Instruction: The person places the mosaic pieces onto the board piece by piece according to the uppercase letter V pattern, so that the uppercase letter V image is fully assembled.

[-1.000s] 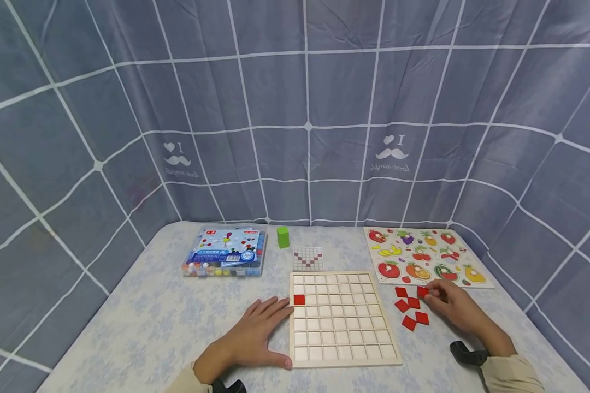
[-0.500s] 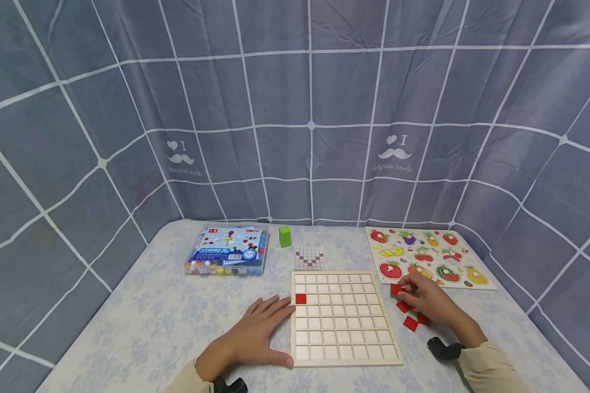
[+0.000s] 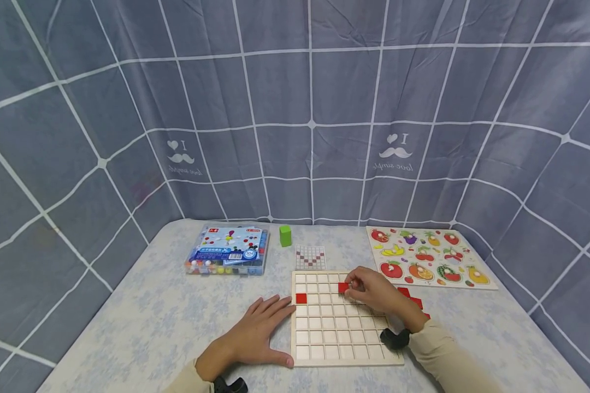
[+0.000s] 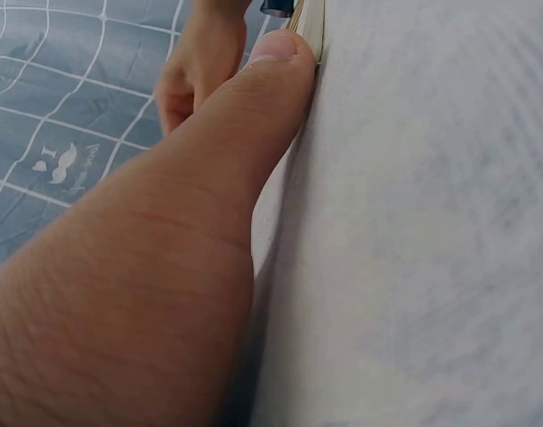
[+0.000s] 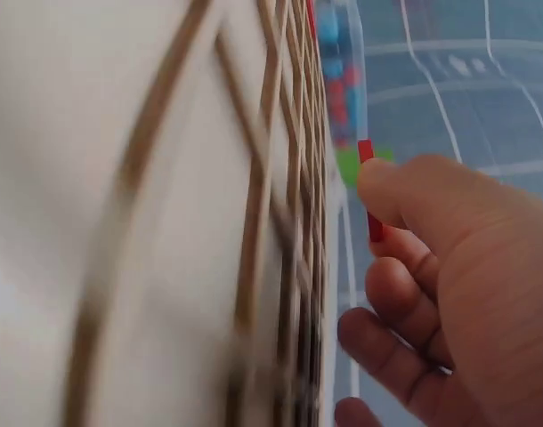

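Thumb and fingertips of the right hand point(image 3: 377, 292) pinch a red tile point(image 3: 342, 287) above the upper part of the wooden grid board point(image 3: 346, 362); the right wrist view shows it edge-on, roughly level and clear of the grid. The left hand point(image 3: 259, 334) lies flat with fingers spread, its fingertips and thumb at the board's left edge, gripping nothing.

To set the tile well, I would check the chosen cell against the pattern card point(image 3: 310, 257) behind the board, since I cannot tell which cell it is over. Then square its sides to the raised dividers, touch one edge down first and let the rest drop in, holding only by the rim so the fingers do not wedge in the cell. Light pressure from the left hand should stop the board sliding.

Half a second ago the right hand was at the loose tiles point(image 3: 417, 302) beside the board; now it is over the grid with one of them, and its forearm partly covers the rest. The left hand and the seated red tile point(image 3: 301, 298), third row down in the leftmost column, stay put.
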A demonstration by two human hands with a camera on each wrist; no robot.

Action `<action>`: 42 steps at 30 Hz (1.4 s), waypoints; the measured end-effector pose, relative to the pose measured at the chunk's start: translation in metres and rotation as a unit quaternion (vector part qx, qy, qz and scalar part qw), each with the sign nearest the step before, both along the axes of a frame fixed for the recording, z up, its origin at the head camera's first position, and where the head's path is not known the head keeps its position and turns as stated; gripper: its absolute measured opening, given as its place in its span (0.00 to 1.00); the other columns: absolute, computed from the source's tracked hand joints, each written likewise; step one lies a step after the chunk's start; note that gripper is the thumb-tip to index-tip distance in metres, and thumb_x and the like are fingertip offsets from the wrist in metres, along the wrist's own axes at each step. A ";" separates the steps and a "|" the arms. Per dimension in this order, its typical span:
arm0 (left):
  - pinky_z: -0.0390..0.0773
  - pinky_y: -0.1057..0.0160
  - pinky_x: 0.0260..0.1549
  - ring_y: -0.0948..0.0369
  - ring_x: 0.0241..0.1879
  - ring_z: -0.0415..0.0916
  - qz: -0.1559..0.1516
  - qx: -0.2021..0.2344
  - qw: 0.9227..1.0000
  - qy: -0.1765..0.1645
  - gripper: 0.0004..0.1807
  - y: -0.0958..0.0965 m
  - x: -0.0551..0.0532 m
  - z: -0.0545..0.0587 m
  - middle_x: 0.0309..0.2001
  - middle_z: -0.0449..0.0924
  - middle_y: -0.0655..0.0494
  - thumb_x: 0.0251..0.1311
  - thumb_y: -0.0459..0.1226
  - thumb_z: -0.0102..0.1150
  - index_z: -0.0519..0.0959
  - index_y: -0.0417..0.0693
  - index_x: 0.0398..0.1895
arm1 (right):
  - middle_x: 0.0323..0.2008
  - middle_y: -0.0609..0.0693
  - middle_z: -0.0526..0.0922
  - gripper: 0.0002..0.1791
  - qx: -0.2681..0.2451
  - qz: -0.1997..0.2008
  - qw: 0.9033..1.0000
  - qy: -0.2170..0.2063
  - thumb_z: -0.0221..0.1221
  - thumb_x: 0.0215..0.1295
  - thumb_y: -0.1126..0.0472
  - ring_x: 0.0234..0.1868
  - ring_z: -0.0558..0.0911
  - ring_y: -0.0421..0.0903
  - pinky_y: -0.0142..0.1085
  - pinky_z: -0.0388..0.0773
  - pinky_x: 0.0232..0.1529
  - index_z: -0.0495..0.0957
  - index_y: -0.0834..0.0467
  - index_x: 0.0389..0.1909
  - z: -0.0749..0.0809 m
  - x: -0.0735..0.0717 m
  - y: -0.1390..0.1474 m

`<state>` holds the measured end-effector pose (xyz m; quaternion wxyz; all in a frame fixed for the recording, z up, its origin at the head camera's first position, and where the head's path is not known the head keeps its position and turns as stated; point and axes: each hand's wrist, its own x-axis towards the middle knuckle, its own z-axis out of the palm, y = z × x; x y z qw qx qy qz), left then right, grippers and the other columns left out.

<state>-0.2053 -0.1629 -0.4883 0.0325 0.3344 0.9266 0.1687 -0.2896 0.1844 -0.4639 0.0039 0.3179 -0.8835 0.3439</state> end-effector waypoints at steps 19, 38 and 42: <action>0.46 0.38 0.72 0.51 0.78 0.46 0.008 -0.008 1.000 -0.005 0.60 0.002 0.000 0.002 0.79 0.51 0.59 0.47 0.79 0.54 0.58 0.60 0.80 | 0.26 0.38 0.74 0.08 0.087 0.065 0.994 0.018 0.71 0.62 0.58 0.30 0.69 0.36 0.34 0.68 0.35 0.81 0.50 0.34 0.006 0.021 -0.067; 0.46 0.38 0.71 0.51 0.77 0.46 0.006 -0.001 1.000 -0.003 0.59 0.001 0.001 0.001 0.79 0.52 0.59 0.48 0.78 0.55 0.58 0.59 0.80 | 0.27 0.31 0.76 0.07 0.048 0.070 0.996 0.028 0.72 0.61 0.59 0.33 0.72 0.37 0.35 0.69 0.37 0.84 0.46 0.28 -0.003 0.022 -0.066; 0.46 0.38 0.71 0.51 0.78 0.46 0.005 -0.002 1.000 -0.005 0.59 0.001 0.001 0.001 0.79 0.51 0.59 0.48 0.78 0.55 0.58 0.59 0.80 | 0.29 0.30 0.77 0.07 0.061 0.066 0.995 0.034 0.71 0.62 0.57 0.35 0.72 0.37 0.36 0.70 0.38 0.83 0.45 0.28 -0.001 0.022 -0.066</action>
